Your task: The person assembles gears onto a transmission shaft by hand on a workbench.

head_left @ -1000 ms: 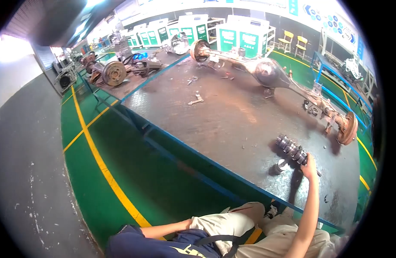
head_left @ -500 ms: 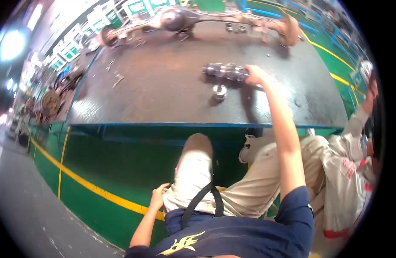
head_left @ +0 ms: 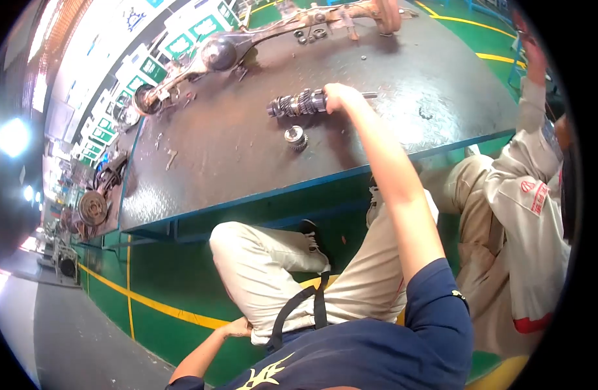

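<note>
1. In the head view, the fingers of my right hand (head_left: 338, 98) are holding the gear shaft (head_left: 297, 104) near its right end, its thin tip poking out past my grip.
2. The gear shaft is lying crosswise over the counter (head_left: 214, 156); whether it is touching the top, I cannot tell.
3. A loose gear (head_left: 295, 137) is sitting just beside it, on my side.
4. My left hand (head_left: 238, 327) is resting at my thigh, its fingers partly hidden, so I cannot tell their state.
5. A rusty axle (head_left: 219, 52) is lying along the far side.
</note>
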Demonstrator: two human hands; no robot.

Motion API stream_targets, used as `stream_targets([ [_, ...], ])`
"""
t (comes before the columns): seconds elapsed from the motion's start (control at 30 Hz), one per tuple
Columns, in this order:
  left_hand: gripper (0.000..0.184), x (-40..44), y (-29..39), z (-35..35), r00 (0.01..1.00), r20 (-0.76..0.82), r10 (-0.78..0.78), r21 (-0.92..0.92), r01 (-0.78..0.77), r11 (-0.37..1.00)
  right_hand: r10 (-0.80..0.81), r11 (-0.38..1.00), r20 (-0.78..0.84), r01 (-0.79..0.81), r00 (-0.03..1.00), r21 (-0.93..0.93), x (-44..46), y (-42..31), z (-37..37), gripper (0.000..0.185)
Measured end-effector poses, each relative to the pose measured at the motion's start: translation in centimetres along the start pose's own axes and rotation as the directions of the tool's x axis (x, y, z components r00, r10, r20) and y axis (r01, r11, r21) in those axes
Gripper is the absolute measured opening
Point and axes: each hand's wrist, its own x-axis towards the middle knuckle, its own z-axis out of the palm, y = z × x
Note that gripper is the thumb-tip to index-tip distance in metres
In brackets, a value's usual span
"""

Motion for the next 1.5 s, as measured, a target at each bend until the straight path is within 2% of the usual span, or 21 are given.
stream_targets([
  [0.03, 0.074, 0.9, -2.1, -0.6, 0.991, -0.112, -0.072, -0.138, 0.056, 0.989, -0.017, 1.000, 0.000, 0.017, 1.000, 0.011, -1.2, -0.7, -0.1, 0.049],
  [0.13, 0.088, 0.8, -3.1, 1.2, 0.973, -0.228, -0.048, 0.156, 0.085, 0.984, -0.028, 0.991, -0.059, 0.036, 0.998, 0.128, -0.2, 0.9, 0.1, 0.047],
  [0.17, 0.092, 1.2, -4.4, 2.6, 0.966, -0.234, -0.109, -0.073, 0.094, 0.993, -0.040, 0.994, -0.079, 0.048, 0.996, 0.101, -0.2, 1.2, 0.2, 0.049],
  [0.2, 0.095, 1.8, -8.1, 3.4, 0.938, -0.346, -0.006, -0.106, -0.032, 0.994, -0.057, 0.996, -0.097, 0.064, 0.994, 0.066, 0.4, 1.8, 0.1, 0.051],
  [0.23, 0.088, 2.4, -11.6, 3.3, 0.928, -0.341, 0.149, -0.065, -0.182, 0.981, -0.022, 0.996, -0.033, 0.025, 0.999, 0.081, 1.1, 2.4, -0.1, 0.086],
  [0.27, 0.075, 2.6, -10.9, 4.0, 0.871, -0.475, 0.125, -0.030, -0.158, 0.987, -0.023, 0.998, -0.035, 0.025, 0.999, 0.064, 0.8, 2.8, -0.8, 0.086],
  [0.33, 0.066, 4.2, -12.7, 3.9, 0.849, -0.507, -0.150, -0.608, -0.229, 0.760, -0.115, 0.985, -0.136, 0.131, 0.984, 0.116, -0.7, 3.3, -1.9, 0.085],
  [0.37, 0.066, 5.0, -14.3, 4.7, 0.855, -0.498, -0.147, -0.620, -0.232, 0.750, -0.119, 0.972, -0.160, 0.147, 0.980, 0.182, -1.2, 3.5, -2.3, 0.081],
  [0.43, 0.037, 6.0, -16.6, 6.5, 0.601, -0.745, 0.290, 0.131, -0.295, 0.946, -0.111, 0.981, -0.171, 0.136, 0.979, 0.141, -1.9, 2.5, -3.1, 0.078],
  [0.47, 0.035, 6.4, -17.2, 6.7, 0.580, -0.754, 0.308, 0.177, -0.272, 0.946, -0.101, 0.986, -0.193, 0.124, 0.976, 0.113, -2.3, 2.1, -3.7, 0.076],
  [0.57, 0.030, 6.2, -14.5, 4.2, 0.814, -0.568, 0.118, 0.020, -0.130, 0.991, -0.183, 0.979, -0.188, 0.197, 0.965, 0.056, -2.2, 0.3, -4.4, 0.073],
  [0.67, 0.026, 3.7, -7.4, -0.4, 0.983, -0.094, -0.160, 0.002, 0.161, 0.987, -0.259, 0.963, -0.178, 0.269, 0.949, 0.034, -2.4, -0.5, -4.8, 0.074],
  [0.77, 0.024, 0.4, 2.4, -4.9, 0.822, 0.242, -0.515, 0.331, 0.429, 0.841, -0.194, 0.980, -0.108, 0.188, 0.975, -0.061, -1.8, -1.3, -4.7, 0.070],
  [0.83, 0.023, -2.3, 10.8, -8.9, 0.796, 0.027, -0.604, 0.478, 0.520, 0.708, -0.079, 0.971, 0.087, 0.097, 0.993, -0.221, -1.1, -0.9, -4.2, 0.067],
  [0.93, 0.028, -6.3, 23.9, -13.8, 0.795, -0.467, -0.388, 0.543, 0.604, 0.583, -0.103, 0.959, 0.136, 0.134, 0.985, -0.250, -0.9, -1.0, -3.5, 0.061],
  [1.0, 0.025, -6.9, 26.9, -16.9, 0.779, -0.620, 0.099, 0.714, 0.507, 0.482, -0.113, 0.959, 0.118, 0.139, 0.987, -0.248, -1.8, -1.8, -3.7, 0.058],
  [1.23, 0.029, 4.1, 42.3, -22.6, 0.477, -0.381, 0.792, 0.924, 0.157, 0.350, -0.098, 0.949, -0.002, 0.093, 0.995, -0.302, -1.2, -1.7, -1.7, 0.046],
  [1.37, 0.059, 16.1, 47.3, -25.3, 0.302, -0.133, 0.944, 0.991, 0.019, 0.133, -0.113, 0.941, -0.008, 0.104, 0.994, -0.323, -1.5, -2.0, -1.7, 0.042],
  [1.4, 0.063, 18.2, 48.3, -25.5, 0.299, -0.079, 0.951, 0.997, 0.000, 0.083, -0.116, 0.949, 0.002, 0.112, 0.993, -0.294, -1.6, -1.9, -1.8, 0.042],
  [1.43, 0.072, 19.3, 49.9, -25.1, 0.420, -0.144, 0.896, 0.985, -0.028, 0.172, -0.122, 0.956, 0.008, 0.120, 0.993, -0.268, -1.5, -1.8, -1.9, 0.041],
  [1.5, 0.071, 23.3, 50.2, -26.3, 0.338, -0.078, 0.938, 0.991, -0.073, 0.109, -0.141, 0.955, -0.009, 0.134, 0.990, -0.266, -1.9, -1.7, -1.7, 0.041],
])
